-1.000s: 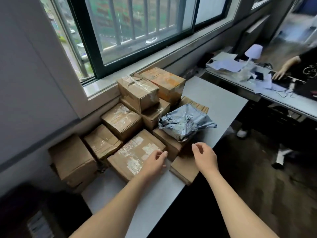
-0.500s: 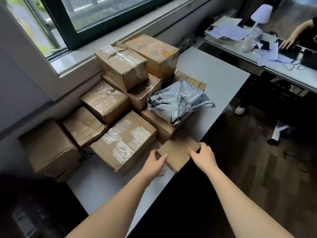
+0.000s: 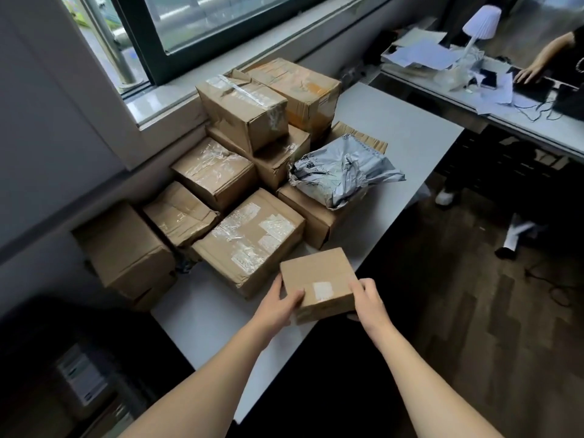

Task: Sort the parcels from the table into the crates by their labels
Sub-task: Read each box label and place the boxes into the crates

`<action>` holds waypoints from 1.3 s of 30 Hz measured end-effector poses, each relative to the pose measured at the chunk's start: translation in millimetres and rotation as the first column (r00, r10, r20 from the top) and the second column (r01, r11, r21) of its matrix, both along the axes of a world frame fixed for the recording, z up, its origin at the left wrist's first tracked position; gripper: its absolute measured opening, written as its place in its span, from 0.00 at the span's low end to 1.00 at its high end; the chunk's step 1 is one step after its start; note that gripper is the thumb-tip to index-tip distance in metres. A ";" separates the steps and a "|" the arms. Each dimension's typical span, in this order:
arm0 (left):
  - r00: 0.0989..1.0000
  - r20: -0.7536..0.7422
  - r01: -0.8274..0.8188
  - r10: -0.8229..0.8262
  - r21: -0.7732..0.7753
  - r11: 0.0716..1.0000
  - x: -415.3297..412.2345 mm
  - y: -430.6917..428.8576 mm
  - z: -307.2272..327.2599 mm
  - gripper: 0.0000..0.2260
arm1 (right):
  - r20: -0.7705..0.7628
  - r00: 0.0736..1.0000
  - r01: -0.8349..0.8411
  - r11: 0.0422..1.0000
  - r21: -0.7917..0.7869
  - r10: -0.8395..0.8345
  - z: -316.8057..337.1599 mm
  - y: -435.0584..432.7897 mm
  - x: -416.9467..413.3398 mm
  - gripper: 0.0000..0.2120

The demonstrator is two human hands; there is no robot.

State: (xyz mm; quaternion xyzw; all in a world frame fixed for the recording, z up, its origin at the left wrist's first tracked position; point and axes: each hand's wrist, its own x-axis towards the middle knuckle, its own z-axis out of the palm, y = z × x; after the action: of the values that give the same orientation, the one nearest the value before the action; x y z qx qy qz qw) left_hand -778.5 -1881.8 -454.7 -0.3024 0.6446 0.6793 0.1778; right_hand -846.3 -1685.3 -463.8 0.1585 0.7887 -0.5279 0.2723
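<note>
Cardboard small parcel (image 3: 319, 279) at near edge of desk (image 3: 395, 128), gripped by left hand (image 3: 278, 306) and right hand (image 3: 368, 300), fingers curled on its two sides. Just behind, taped box (image 3: 249, 241); farther, grey mailer bag (image 3: 341, 172) lying on brown box (image 3: 316, 216).

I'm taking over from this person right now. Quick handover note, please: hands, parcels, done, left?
Left hand and right hand: each grips a side of the small labelled box at the near edge of the table.
Other parcels: cardboard pile and grey mailer bag sit on the table by the window.
Done: no parcel seen crated.
Left: read label, crate this box, then the pile.
</note>
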 end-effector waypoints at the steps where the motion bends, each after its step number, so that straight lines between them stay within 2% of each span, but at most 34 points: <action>1: 0.999 -0.027 0.022 -0.022 -0.001 1.000 8.0 -3.0 6.7 0.26 | -0.012 0.999 0.032 0.999 -0.038 -0.032 9.4 -2.1 7.5 0.18; 3: 0.994 -0.094 0.053 -0.051 0.018 0.998 25.7 -9.4 21.5 0.26 | -0.050 0.997 0.051 0.995 -0.083 -0.055 25.7 -4.7 23.9 0.18; 5: 0.981 -0.181 0.068 -0.064 0.014 0.998 50.1 -20.1 39.7 0.28 | -0.109 0.991 0.060 0.993 -0.101 -0.071 49.5 -14.1 45.4 0.25; 8: 0.955 -0.287 0.046 -0.070 -0.090 0.995 85.7 -42.0 72.7 0.40 | -0.177 0.979 0.072 0.986 -0.154 -0.099 81.4 -37.9 74.4 0.29; 11: 0.910 -0.414 -0.047 -0.037 -0.190 0.981 130.2 -77.5 111.6 0.50 | -0.254 0.966 -0.023 0.965 -0.261 -0.046 119.1 -80.3 104.2 0.28; 14: 0.853 -0.522 -0.134 0.017 -0.186 0.973 176.4 -128.8 155.6 0.51 | -0.334 0.942 -0.147 0.930 -0.336 0.028 161.9 -140.6 133.5 0.28; 16: 0.807 -0.574 -0.264 0.136 -0.146 0.953 210.0 -162.1 184.4 0.48 | -0.402 0.906 -0.291 0.888 -0.357 0.135 187.1 -181.5 154.2 0.37; 17: 0.764 -0.617 -0.356 0.189 -0.158 0.921 234.2 -182.0 202.7 0.41 | -0.422 0.879 -0.378 0.862 -0.337 0.221 202.1 -207.3 167.9 0.43; 18: 0.730 -0.648 -0.416 0.217 -0.169 0.894 247.2 -193.1 216.1 0.34 | -0.438 0.848 -0.458 0.829 -0.322 0.299 209.7 -220.8 173.3 0.45; 20: 0.659 -0.701 -0.548 0.274 -0.197 0.813 281.8 -220.5 242.4 0.24 | -0.519 0.750 -0.606 0.740 -0.292 0.409 239.3 -254.6 194.3 0.33; 24: 0.500 -0.777 -0.719 0.383 -0.126 0.683 369.8 -279.4 305.0 0.31 | -0.735 0.496 -0.811 0.548 -0.204 0.461 311.6 -323.8 262.4 0.20; 26: 0.453 -0.811 -0.756 0.370 -0.130 0.642 411.7 -298.5 331.6 0.29 | -0.789 0.412 -0.875 0.439 -0.203 0.456 349.3 -348.4 291.9 0.13; 28: 0.472 -0.814 -0.760 0.338 -0.182 0.624 447.4 -313.4 359.7 0.33 | -0.806 0.332 -0.932 0.303 -0.199 0.490 373.1 -377.0 310.9 0.17; 30: 0.472 -0.821 -0.754 0.322 -0.186 0.630 457.9 -317.6 372.9 0.33 | -0.814 0.289 -0.952 0.241 -0.188 0.505 393.9 -383.6 321.3 0.28; 31: 0.385 -0.864 -0.819 0.324 -0.157 0.552 502.4 -326.6 399.4 0.31 | -0.854 0.208 -0.976 0.160 -0.148 0.477 425.2 -406.3 358.4 0.32; 32: 0.386 -0.869 -0.820 0.310 -0.169 0.547 509.2 -324.5 407.5 0.30 | -0.861 0.197 -0.980 0.124 -0.157 0.469 428.7 -410.9 362.0 0.35; 34: 0.382 -0.880 -0.827 0.283 -0.188 0.530 514.0 -328.3 421.9 0.31 | -0.866 0.244 -0.970 0.107 -0.219 0.436 441.0 -419.1 366.4 0.37; 35: 0.353 -0.898 -0.842 0.262 -0.183 0.507 526.9 -328.0 430.9 0.31 | -0.880 0.243 -0.970 0.085 -0.228 0.409 447.5 -425.2 377.7 0.37; 39: 0.318 -0.925 -0.852 0.207 -0.183 0.491 554.5 -327.3 444.0 0.32 | -0.901 0.266 -0.963 0.058 -0.262 0.343 454.7 -437.0 400.5 0.41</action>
State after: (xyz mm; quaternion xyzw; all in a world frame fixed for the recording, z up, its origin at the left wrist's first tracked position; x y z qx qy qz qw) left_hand -224.0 -2209.1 -10.7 -0.2058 0.6826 0.4733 -0.5174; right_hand -445.7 -2122.3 -9.1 -0.5991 0.4357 -0.6225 0.2525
